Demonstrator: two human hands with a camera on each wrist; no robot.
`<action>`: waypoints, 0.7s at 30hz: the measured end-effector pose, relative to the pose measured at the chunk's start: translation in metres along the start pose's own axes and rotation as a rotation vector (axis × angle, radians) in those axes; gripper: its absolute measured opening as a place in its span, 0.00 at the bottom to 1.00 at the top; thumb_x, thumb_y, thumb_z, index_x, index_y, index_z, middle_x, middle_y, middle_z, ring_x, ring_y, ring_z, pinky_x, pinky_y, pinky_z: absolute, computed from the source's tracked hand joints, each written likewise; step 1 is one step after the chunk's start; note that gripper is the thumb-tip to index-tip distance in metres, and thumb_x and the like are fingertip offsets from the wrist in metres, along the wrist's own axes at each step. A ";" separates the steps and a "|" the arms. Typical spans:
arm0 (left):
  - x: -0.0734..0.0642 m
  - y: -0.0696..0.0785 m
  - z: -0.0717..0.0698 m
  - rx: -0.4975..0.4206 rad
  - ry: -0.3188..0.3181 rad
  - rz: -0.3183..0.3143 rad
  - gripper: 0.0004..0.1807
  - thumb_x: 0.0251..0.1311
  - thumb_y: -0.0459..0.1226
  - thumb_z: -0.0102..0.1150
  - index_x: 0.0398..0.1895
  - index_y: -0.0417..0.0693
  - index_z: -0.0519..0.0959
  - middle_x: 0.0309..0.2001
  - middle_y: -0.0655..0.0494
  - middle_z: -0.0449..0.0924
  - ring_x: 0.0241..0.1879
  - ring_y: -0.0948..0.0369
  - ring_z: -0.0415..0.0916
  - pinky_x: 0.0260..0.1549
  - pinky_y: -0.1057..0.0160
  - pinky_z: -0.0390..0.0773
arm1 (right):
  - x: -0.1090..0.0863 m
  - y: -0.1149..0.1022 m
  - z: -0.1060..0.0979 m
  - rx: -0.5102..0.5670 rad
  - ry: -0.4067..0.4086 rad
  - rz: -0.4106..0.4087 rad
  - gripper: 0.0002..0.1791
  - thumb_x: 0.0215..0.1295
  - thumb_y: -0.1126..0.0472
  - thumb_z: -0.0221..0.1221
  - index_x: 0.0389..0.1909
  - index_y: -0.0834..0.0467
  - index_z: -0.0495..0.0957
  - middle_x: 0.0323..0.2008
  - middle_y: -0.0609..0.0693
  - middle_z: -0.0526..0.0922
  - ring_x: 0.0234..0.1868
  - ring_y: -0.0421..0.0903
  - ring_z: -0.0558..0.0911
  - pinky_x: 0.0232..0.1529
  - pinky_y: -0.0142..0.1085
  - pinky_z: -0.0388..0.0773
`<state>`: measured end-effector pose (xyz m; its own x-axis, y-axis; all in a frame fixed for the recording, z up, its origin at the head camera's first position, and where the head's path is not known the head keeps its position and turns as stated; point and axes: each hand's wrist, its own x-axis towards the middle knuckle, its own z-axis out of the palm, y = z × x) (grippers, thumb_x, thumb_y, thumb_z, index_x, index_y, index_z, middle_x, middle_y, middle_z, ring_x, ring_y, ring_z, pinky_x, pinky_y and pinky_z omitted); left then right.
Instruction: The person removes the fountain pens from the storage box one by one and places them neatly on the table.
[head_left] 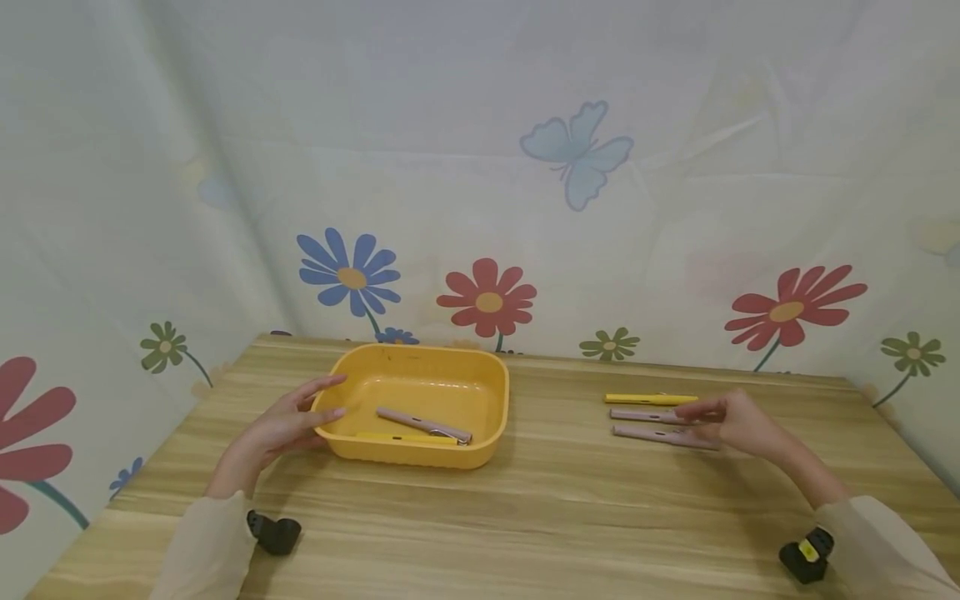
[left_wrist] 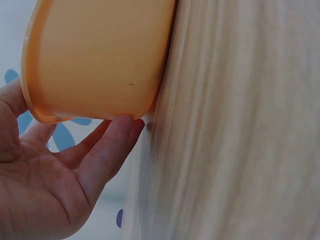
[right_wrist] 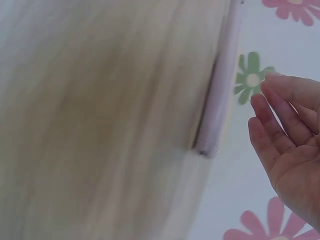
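Note:
A yellow plastic basin (head_left: 420, 454) stands left of centre on the wooden table. Inside it lie a pinkish-grey pen (head_left: 408, 418) and a yellow pen (head_left: 405, 437). My left hand (head_left: 288, 425) grips the basin's left end, with digits over the rim; the left wrist view shows other fingertips (left_wrist: 117, 132) against the outer wall. To the right, a yellow pen (head_left: 648, 399) and two pinkish-grey pens (head_left: 641, 414) lie nearly parallel on the table. My right hand (head_left: 738, 423) hovers at their right ends, fingers slightly bent and apart from the pen (right_wrist: 220, 95) in the right wrist view.
The wooden table (head_left: 525, 533) meets a pale curtain (head_left: 450, 192) with printed flowers and a butterfly at its back edge. Black wrist devices (head_left: 276, 533) sit by both sleeves. Bare table lies between the basin and the loose pens.

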<state>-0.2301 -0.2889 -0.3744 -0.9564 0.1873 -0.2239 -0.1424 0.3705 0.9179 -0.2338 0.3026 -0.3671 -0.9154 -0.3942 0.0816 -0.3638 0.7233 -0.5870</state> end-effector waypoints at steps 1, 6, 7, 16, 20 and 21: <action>0.000 0.000 0.000 0.002 0.000 0.000 0.39 0.59 0.43 0.57 0.70 0.49 0.50 0.70 0.35 0.36 0.53 0.46 0.68 0.43 0.55 0.77 | 0.000 -0.003 -0.001 0.012 0.007 -0.010 0.15 0.53 0.68 0.62 0.43 0.70 0.79 0.40 0.61 0.82 0.43 0.54 0.80 0.41 0.39 0.79; 0.000 0.000 0.000 -0.003 -0.004 0.006 0.38 0.59 0.42 0.57 0.70 0.48 0.50 0.70 0.34 0.37 0.52 0.48 0.70 0.43 0.55 0.78 | 0.004 -0.019 -0.004 0.062 0.040 -0.036 0.18 0.55 0.67 0.61 0.46 0.72 0.76 0.42 0.64 0.80 0.43 0.57 0.80 0.40 0.40 0.79; 0.000 0.000 0.000 -0.005 -0.005 0.006 0.38 0.60 0.42 0.57 0.70 0.48 0.50 0.69 0.34 0.37 0.51 0.48 0.70 0.42 0.55 0.78 | 0.005 -0.022 -0.004 0.075 0.044 -0.036 0.18 0.55 0.67 0.61 0.47 0.72 0.76 0.42 0.65 0.80 0.43 0.57 0.80 0.40 0.39 0.79; 0.000 0.001 0.000 0.007 -0.002 0.011 0.38 0.60 0.42 0.56 0.70 0.48 0.50 0.70 0.34 0.36 0.53 0.46 0.68 0.43 0.55 0.78 | 0.020 -0.051 -0.006 0.149 0.054 -0.081 0.20 0.56 0.66 0.61 0.50 0.71 0.74 0.46 0.66 0.79 0.46 0.59 0.78 0.42 0.37 0.79; 0.000 0.000 0.000 0.008 -0.008 0.016 0.39 0.59 0.43 0.57 0.70 0.48 0.50 0.70 0.34 0.36 0.55 0.44 0.66 0.43 0.54 0.78 | 0.029 -0.063 -0.002 0.205 0.052 -0.114 0.21 0.56 0.67 0.61 0.50 0.71 0.74 0.46 0.66 0.78 0.47 0.59 0.78 0.41 0.35 0.79; 0.000 0.000 0.000 0.008 -0.009 0.017 0.39 0.59 0.43 0.57 0.70 0.48 0.50 0.70 0.35 0.36 0.55 0.43 0.65 0.43 0.54 0.77 | 0.031 -0.066 -0.001 0.219 0.051 -0.119 0.21 0.56 0.67 0.61 0.50 0.71 0.74 0.46 0.66 0.78 0.47 0.59 0.78 0.41 0.34 0.79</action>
<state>-0.2298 -0.2893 -0.3744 -0.9562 0.2021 -0.2115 -0.1242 0.3742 0.9190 -0.2385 0.2430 -0.3254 -0.8781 -0.4357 0.1978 -0.4282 0.5311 -0.7311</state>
